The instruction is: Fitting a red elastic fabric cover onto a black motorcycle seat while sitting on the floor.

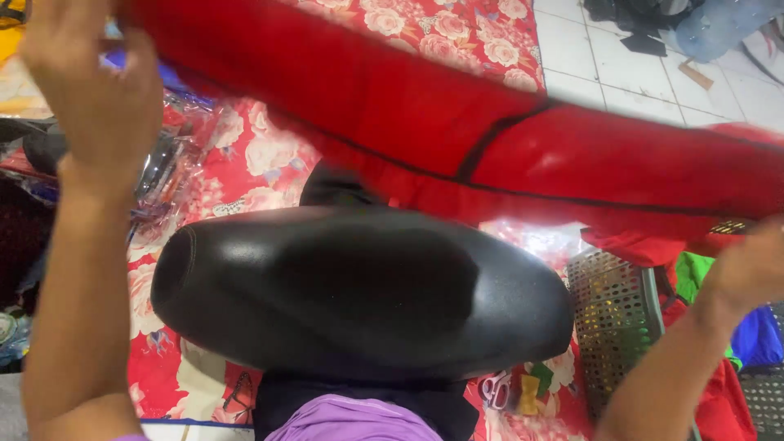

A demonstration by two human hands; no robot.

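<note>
White tiled floor point(621, 65) is showing top right, a red floral sheet point(261, 163) is covering the rest, mesh basket point(612, 310) sitting right.

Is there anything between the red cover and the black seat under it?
Nothing visible. The red cover is stretched between the left hand and right hand, hanging blurred above the black seat, with only open space between them.

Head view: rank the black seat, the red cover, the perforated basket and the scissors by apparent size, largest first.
1. Red cover, though blurred and near the camera
2. Black seat, close behind
3. Perforated basket
4. Scissors
</note>
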